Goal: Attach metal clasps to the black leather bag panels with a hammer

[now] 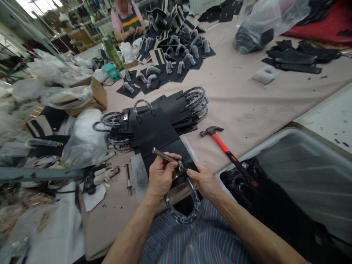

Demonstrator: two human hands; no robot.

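A black handbag panel (155,126) lies in front of me, with a plastic-wrapped handle (197,207) hanging over the table edge towards my lap. My left hand (159,178) is closed around a metal punch-like rod (163,154), which slants over the panel. Close to it, my right hand (205,180) pinches the near part of the panel beside a small shiny metal fitting (180,165). The fingers partly hide that fitting. Under the panel, a pale slab (139,176) shows at the left. A claw hammer (224,146) with a red and black handle rests to the right.
Stacked black panels with wrapped handles (176,106) lie beyond. Another metal rod tool (128,179) is at the left. A plastic bin (286,146) with black pieces stands at the right. Across the table sits a co-worker (128,22) beside piled bag pieces (176,55).
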